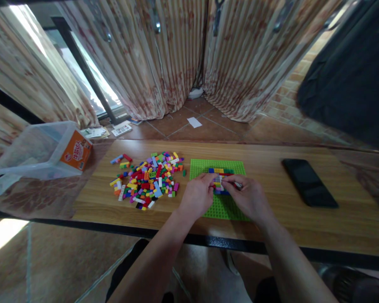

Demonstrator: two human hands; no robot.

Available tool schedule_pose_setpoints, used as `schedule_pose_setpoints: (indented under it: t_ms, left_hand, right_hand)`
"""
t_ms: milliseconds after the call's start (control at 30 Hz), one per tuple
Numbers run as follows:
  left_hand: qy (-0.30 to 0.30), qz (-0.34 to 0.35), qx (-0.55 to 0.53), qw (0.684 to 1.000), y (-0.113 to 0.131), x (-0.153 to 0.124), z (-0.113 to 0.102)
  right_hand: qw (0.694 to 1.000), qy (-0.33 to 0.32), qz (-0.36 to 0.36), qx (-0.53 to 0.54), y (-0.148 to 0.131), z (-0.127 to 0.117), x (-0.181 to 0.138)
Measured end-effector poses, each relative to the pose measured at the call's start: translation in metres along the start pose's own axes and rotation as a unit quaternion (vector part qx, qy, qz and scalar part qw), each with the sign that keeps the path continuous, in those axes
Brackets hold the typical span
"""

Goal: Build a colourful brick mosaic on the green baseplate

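Observation:
A bright green studded baseplate (227, 209) lies on the wooden table in front of me. On it stands a low build of toy bricks (220, 171), with blue, yellow, green and red along its far edge and paler bricks nearer. My left hand (196, 194) closes its fingertips on the build's left side. From the right, my right hand (249, 197) is closed in a pinch over the middle of the build, apparently on a small toy brick. The fingers cover much of the build, so the exact contact is hidden.
Left of the baseplate spreads a heap of loose, many-coloured bricks (150, 174). A black phone (309, 183) lies at the right of the wooden table (271, 168). Beyond the left end sits a clear plastic bin (38, 147) with an orange label. Curtains hang behind.

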State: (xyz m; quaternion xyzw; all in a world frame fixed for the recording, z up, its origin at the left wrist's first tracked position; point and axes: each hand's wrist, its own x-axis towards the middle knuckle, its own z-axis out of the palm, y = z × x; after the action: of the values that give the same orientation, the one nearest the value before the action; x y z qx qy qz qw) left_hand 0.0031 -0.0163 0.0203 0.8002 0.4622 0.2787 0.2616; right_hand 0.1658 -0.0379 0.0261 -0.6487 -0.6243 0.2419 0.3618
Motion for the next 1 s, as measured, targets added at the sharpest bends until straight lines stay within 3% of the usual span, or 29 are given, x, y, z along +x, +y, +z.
schedule_pose_setpoints:
  t_ms: [300,567,1000]
  left_hand:
    - [0.01,-0.018,0.066,0.998,0.001,-0.003,0.005]
    - [0.023,-0.038,0.057,0.997,0.003,-0.003,0.006]
    - [0.03,-0.044,0.037,0.998,0.002,-0.003,0.009]
  right_hand:
    - [0.999,-0.017,-0.016,-0.026,0.0,0.004,-0.002]
    - [0.999,-0.002,0.002,-0.051,-0.002,0.01,-0.002]
    - [0.992,-0.005,0.079,-0.101,-0.012,0.014,0.001]
